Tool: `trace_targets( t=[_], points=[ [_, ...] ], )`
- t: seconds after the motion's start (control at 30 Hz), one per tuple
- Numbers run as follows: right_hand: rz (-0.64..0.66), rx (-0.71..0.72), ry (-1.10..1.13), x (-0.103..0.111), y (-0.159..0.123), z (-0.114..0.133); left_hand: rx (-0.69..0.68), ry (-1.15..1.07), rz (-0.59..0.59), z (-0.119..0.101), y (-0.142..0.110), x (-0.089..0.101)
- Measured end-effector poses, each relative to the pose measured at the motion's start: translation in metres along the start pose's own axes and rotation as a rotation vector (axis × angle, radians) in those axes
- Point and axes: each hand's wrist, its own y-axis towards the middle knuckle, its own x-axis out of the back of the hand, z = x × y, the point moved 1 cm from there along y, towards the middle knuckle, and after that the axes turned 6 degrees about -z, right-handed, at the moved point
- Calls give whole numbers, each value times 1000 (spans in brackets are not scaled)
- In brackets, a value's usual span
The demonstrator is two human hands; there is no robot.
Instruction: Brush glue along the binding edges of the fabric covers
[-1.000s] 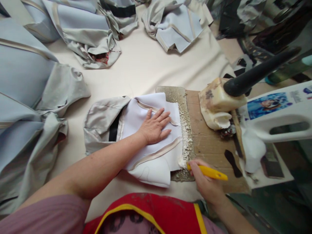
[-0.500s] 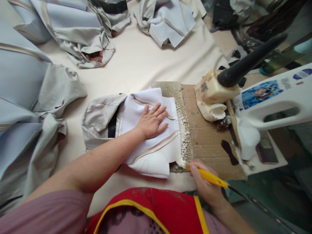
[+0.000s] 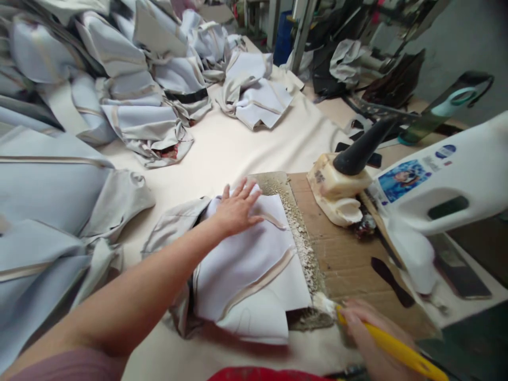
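Note:
My left hand (image 3: 235,209) lies flat, fingers spread, on a white fabric piece with beige trim (image 3: 254,259) near its far edge. The piece rests partly on a glue-crusted board (image 3: 304,238). My right hand (image 3: 371,338), blurred at the bottom right, grips a yellow-handled brush (image 3: 391,346); its whitish bristles (image 3: 323,304) touch the board's near end beside the fabric's corner.
A glue-stained jug with a black handle (image 3: 341,182) stands on cardboard (image 3: 349,259) right of the board. A white plastic container (image 3: 440,180) lies further right. Heaps of grey and pale-blue fabric pieces (image 3: 130,106) cover the cream table (image 3: 222,148) to the left and back.
The camera has tilted up, showing more of the room. My left hand slid toward the fabric's far edge. My right hand and the brush stay at the board's near end.

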Motion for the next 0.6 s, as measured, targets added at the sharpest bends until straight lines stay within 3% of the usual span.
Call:
trace_targets(
  t=[0.13,0.27,0.33,0.4,0.47,0.6],
  points=[
    [-5,-294,14,4,-1,-17,296,-38,263,45,31,16],
    [21,-441,46,2,6,-14,344,-90,356,55,42,18],
    [-12,-447,63,4,13,-9,334,-142,355,53,39,31],
    [-86,-448,76,9,21,-5,301,-211,342,51,32,60],
    [-205,-460,116,15,29,-1,268,-269,273,50,23,103],
    [-399,-514,255,25,43,3,236,-279,-20,37,3,204]
  ],
)
